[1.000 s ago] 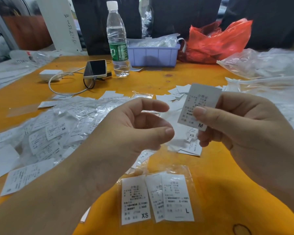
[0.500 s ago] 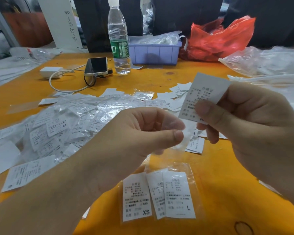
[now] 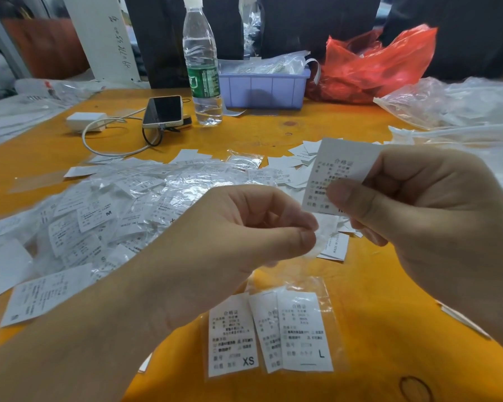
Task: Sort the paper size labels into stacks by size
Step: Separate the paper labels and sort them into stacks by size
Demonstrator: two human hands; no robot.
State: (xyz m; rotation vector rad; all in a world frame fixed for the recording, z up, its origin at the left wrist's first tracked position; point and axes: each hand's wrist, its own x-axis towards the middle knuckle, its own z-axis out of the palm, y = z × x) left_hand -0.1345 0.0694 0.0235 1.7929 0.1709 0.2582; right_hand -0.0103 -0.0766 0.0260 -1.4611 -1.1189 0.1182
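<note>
My right hand (image 3: 427,216) pinches a white paper size label (image 3: 343,166) between thumb and fingers and holds it up above the orange table (image 3: 273,132). The thumb covers its size letter. My left hand (image 3: 238,236) hovers just left of it, thumb and forefinger closed on what looks like a thin clear plastic sleeve (image 3: 325,236). On the table before me lie an XS label (image 3: 233,335) and an L label (image 3: 302,329) in clear sleeves, with another label between them. A big heap of sleeved labels (image 3: 99,216) covers the left side. Loose bare labels (image 3: 294,172) lie behind my hands.
At the back stand a water bottle (image 3: 202,68), a phone (image 3: 163,111) with a white charger (image 3: 86,120) and cable, a purple bin (image 3: 262,88) and a red plastic bag (image 3: 375,65). Clear plastic bags (image 3: 459,105) pile up at the right edge.
My right hand has raised the label a little and its thumb now covers the M. My left thumb and forefinger have closed together and moved toward the label.
</note>
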